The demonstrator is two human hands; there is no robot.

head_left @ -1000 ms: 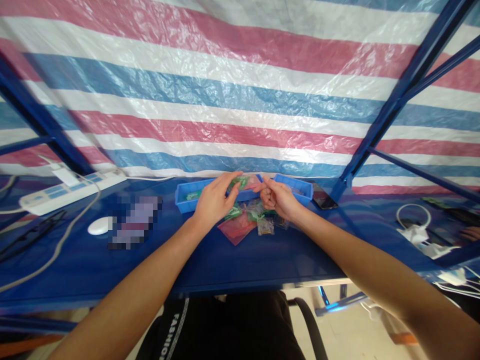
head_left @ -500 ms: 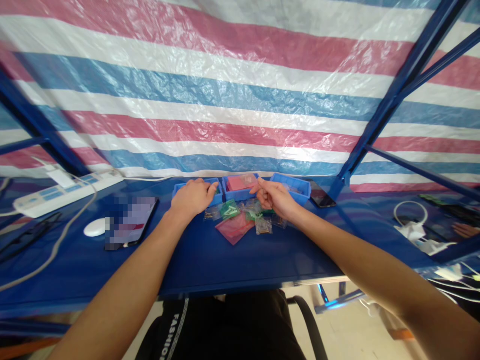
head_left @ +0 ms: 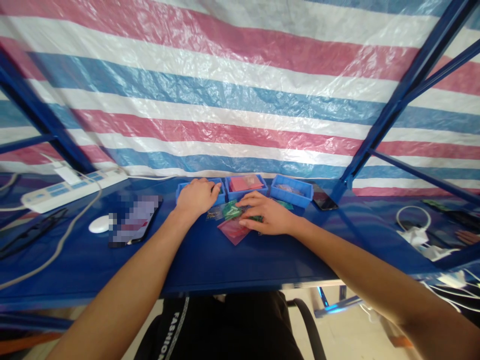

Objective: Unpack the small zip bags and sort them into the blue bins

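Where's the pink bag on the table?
In the head view, the pink bag lies on the blue table, in front of the middle blue bin, partly hidden by the right hand at its right.

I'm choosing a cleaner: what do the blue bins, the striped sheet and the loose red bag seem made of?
Blue bins: likely rigid moulded plastic, satin, with evenly coloured walls. Striped sheet: probably plastic tarpaulin, glossy, with crinkled highlights. Red bag: apparently thin, smooth, faintly see-through plastic film.
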